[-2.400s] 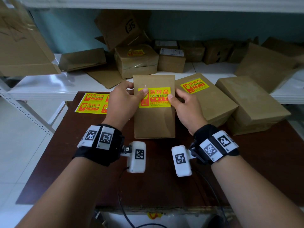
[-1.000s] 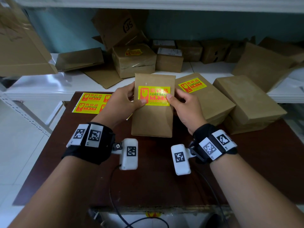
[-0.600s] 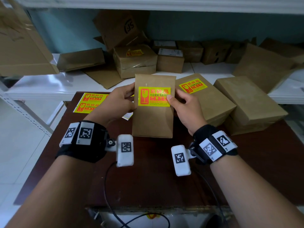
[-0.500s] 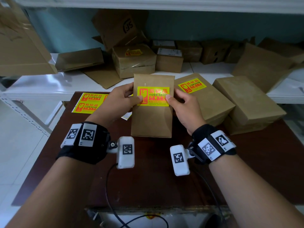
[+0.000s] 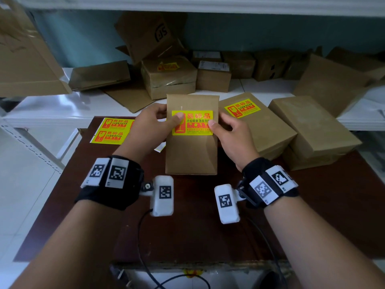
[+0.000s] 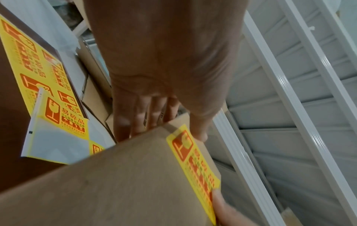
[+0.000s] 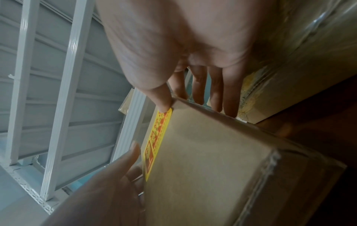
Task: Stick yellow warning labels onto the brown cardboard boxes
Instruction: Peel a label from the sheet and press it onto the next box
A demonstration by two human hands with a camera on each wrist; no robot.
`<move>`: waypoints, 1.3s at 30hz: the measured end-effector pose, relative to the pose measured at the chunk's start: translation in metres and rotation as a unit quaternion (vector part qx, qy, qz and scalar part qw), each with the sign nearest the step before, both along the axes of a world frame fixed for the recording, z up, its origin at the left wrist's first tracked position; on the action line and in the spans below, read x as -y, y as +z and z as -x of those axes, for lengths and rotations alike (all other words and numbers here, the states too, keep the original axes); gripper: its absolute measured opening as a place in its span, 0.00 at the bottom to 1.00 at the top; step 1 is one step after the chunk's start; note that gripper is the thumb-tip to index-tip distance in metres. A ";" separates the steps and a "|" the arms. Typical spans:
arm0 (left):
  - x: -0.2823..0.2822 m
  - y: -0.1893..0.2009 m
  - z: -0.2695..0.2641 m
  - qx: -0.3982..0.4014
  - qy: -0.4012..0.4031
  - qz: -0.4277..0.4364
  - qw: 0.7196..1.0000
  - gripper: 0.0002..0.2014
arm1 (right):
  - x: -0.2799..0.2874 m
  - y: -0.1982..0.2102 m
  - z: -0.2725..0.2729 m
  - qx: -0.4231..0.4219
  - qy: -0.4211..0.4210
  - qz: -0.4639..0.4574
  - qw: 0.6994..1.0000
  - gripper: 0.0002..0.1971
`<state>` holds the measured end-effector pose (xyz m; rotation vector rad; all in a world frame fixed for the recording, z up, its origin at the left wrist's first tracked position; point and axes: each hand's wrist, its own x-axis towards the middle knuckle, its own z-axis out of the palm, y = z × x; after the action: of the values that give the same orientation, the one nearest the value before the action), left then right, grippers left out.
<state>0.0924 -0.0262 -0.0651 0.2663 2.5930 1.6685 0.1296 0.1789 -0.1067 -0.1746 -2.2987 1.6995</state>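
Note:
A brown cardboard box [image 5: 191, 155] lies in the middle of the dark table, its far end between my hands. A yellow warning label [image 5: 193, 124] is stuck flat across its upper face. My left hand [image 5: 170, 114] holds the box's left side, thumb pressing on the label's left part and fingers behind the box. My right hand [image 5: 218, 120] holds the right side, its thumb on the label's right edge. The left wrist view shows the label [image 6: 195, 160] on the box [image 6: 125, 175]. The right wrist view shows the label [image 7: 156, 140] edge-on.
A sheet of yellow labels [image 5: 112, 131] lies on the table's far left, a peeled backing [image 6: 58, 137] beside it. A labelled box [image 5: 260, 132] and a stack of plain boxes [image 5: 312, 126] crowd the right. More boxes fill the white shelf [image 5: 52, 109] behind.
My left thumb slid off the label's left edge, then came back onto its left part. The right thumb stayed on the right edge. The box has hardly moved.

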 end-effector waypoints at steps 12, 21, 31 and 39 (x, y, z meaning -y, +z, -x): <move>-0.004 -0.004 0.004 -0.064 0.086 0.016 0.994 0.13 | 0.001 -0.002 0.000 -0.007 0.008 -0.027 1.000 0.31; -0.006 -0.012 0.005 -0.067 0.085 -0.004 0.994 0.27 | 0.007 0.010 -0.007 -0.013 -0.019 -0.049 0.999 0.19; -0.012 -0.012 0.002 -0.086 0.079 -0.040 0.992 0.30 | 0.009 0.019 -0.010 -0.012 -0.099 -0.070 0.993 0.35; -0.011 -0.012 0.001 -0.083 0.065 -0.061 0.993 0.29 | 0.008 0.020 -0.012 -0.044 -0.106 -0.041 0.993 0.19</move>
<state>0.0912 -0.0149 -0.0774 0.2576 2.6814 1.9313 0.1411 0.1712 -0.0869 -0.3087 -2.1953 1.4772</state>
